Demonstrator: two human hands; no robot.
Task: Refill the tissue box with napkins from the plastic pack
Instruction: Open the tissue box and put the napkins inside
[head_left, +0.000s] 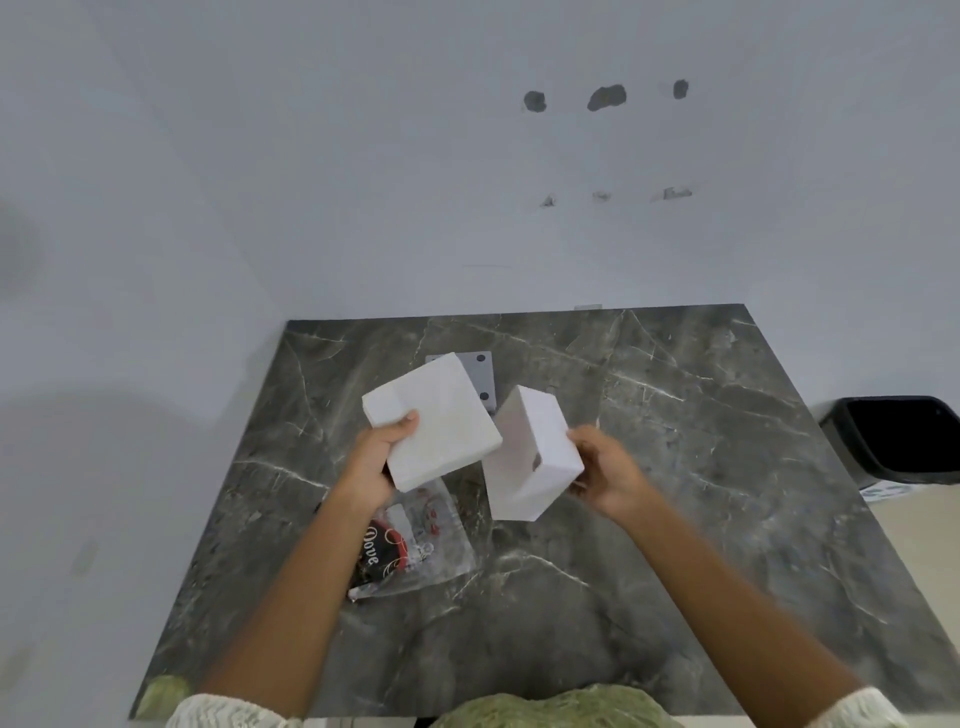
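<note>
Surface: a dark grey marble-patterned tabletop with pale veins (649, 467) is seen from above, set against a plain white wall (311, 156).
Wall marks: three dark patches and three smaller scuffs are noted on the wall above the table.
Left hand: the left hand (374, 457) is raised above the table and closed on a thick square stack of white paper napkins (436, 421); the thumb is laid on the stack's top face near its left corner, the fingers are hidden beneath it.
Napkin stack: held clear of the tabletop, tilted, its right edge close beside the box; contact between the two cannot be told.
Right hand: the right hand (608, 473) is clamped on a white rectangular tissue box (530, 457), gripped at its right side, thumb towards the top.
Tissue box: held in the air, tilted, one corner pointed downward. A dark notch is seen at the edge between two faces. The contents are not visible.
Plastic pack: a clear, crumpled plastic wrapper with a red-and-black printed label (410, 545) is lying flat on the tabletop below the left hand, untouched.
Grey plate: a flat grey panel with dark dots (483, 374) is partly hidden behind the napkin stack.
Bin: a black bin (893, 441) is seen on the floor beyond the table's right edge.
Sleeves: pale lace cuffs (234, 714) are visible at the bottom edge.
</note>
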